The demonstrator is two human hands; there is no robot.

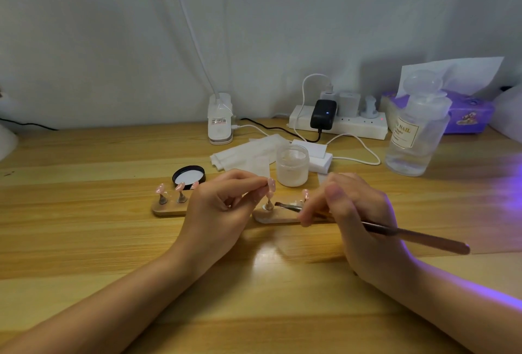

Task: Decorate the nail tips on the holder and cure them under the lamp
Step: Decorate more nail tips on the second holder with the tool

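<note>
At the centre of the frame the left hand pinched a pale pink nail tip between thumb and fingers, the tip sitting on a small stand whose foot rested on the tan oblong holder just below. The right hand was curled round a slim metal-handled brush, its dark bristle end pointing left, close beside the foot of that stand; whether it touched, I could not tell. The brush handle ran out toward the right edge of the frame. Another pink nail tip stood on the same holder, next to the right fingers. Left of centre, a second tan holder carried more pink tips on their stands.

Behind the hands, on the light wooden worktop, stood an open frosted jar, with its black lid lying upturned to the left. Folded white wipes lay behind them. Further back sat a white power strip with a black adapter plugged in, and a white clip-base lamp. In the upper right stood a clear labelled bottle before a purple tissue box. Violet light fell across the worktop along the right edge.
</note>
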